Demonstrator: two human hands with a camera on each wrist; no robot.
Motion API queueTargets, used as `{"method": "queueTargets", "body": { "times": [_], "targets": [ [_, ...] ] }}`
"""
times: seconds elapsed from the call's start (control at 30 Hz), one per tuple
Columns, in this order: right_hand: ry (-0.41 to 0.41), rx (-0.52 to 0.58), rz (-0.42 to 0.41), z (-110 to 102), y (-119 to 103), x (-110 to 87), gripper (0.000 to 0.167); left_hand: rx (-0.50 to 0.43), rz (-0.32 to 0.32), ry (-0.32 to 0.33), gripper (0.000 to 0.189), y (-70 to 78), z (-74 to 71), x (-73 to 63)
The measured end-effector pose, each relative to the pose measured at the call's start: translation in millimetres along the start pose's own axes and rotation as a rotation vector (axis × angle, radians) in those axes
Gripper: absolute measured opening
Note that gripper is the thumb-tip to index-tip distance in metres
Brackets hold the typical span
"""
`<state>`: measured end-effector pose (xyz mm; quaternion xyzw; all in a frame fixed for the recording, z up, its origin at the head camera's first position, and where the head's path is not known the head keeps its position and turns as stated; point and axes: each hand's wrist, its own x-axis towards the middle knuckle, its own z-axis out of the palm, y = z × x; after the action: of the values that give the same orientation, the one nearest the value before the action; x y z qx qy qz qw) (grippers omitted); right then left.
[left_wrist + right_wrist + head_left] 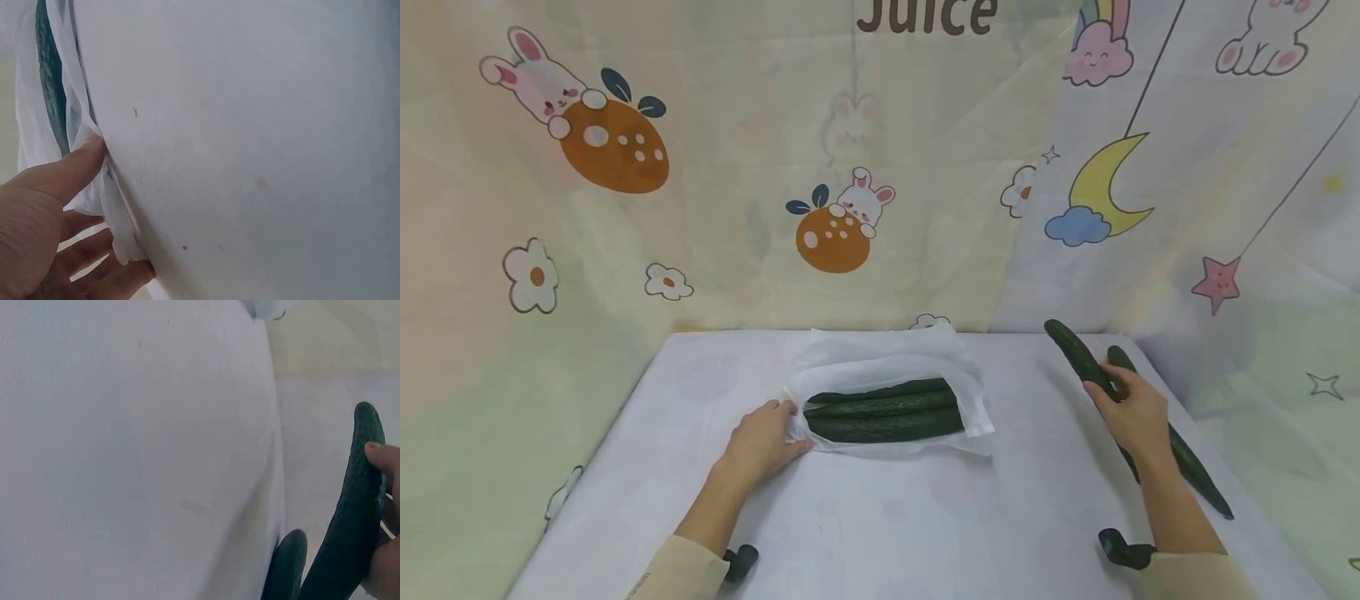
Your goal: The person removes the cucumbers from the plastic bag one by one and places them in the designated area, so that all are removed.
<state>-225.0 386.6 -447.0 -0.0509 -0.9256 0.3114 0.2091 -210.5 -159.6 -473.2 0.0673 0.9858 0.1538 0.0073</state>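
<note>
My left hand (762, 442) holds the left end of a white bag (976, 396), thumb on its near edge and fingers behind in the left wrist view. Several dark green cucumbers (883, 412) lie side by side in the bag, their upper sides showing through its opening. At the right, my right hand (1131, 412) grips a single cucumber (1075, 350) around its middle, its far end tilted up off the table. A second loose cucumber (1201, 468) lies on the table behind that hand, partly covered by it. In the right wrist view the thumb presses along the held cucumber (347, 519).
The table (925, 525) has a white cloth over it. A printed curtain (737, 208) with rabbits and flowers rises behind its far edge and along the sides. Dark wrist-worn devices (1126, 550) sit at both sleeves.
</note>
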Motion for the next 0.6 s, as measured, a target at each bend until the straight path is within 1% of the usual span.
{"method": "queueTargets", "body": {
  "times": [0.1, 0.17, 0.23, 0.3, 0.37, 0.43, 0.53, 0.6],
  "targets": [
    [-0.012, -0.034, 0.051, -2, 11, 1.2, 0.054, -0.002, -0.001, 0.004, 0.066, -1.8, 1.1, -2.1],
    [-0.019, -0.064, 0.081, -6, 17, 3.4, 0.054, -0.008, 0.005, 0.007, 0.066, -1.2, -0.3, -0.4],
    [-0.025, -0.105, 0.087, -8, 21, 4.1, 0.053, -0.010, 0.006, 0.005, 0.066, -1.1, -1.3, 0.8],
    [-0.028, -0.147, 0.076, -8, 26, 4.1, 0.051, -0.011, 0.003, 0.000, 0.066, -1.2, -2.1, 1.1],
    [-0.022, -0.172, 0.063, -7, 28, 3.1, 0.048, -0.010, 0.002, -0.003, 0.066, -1.5, -2.6, 1.0],
    [-0.022, -0.186, 0.067, -6, 32, 1.7, 0.047, -0.010, 0.005, -0.005, 0.067, -1.8, -2.6, 0.6],
    [-0.035, -0.205, 0.106, -5, 36, -0.1, 0.048, -0.012, 0.009, -0.005, 0.066, -2.1, -2.2, 0.1],
    [-0.051, -0.224, 0.148, -3, 39, -0.3, 0.050, -0.011, 0.010, -0.002, 0.066, -2.4, -2.8, -0.1]
  ]
}}
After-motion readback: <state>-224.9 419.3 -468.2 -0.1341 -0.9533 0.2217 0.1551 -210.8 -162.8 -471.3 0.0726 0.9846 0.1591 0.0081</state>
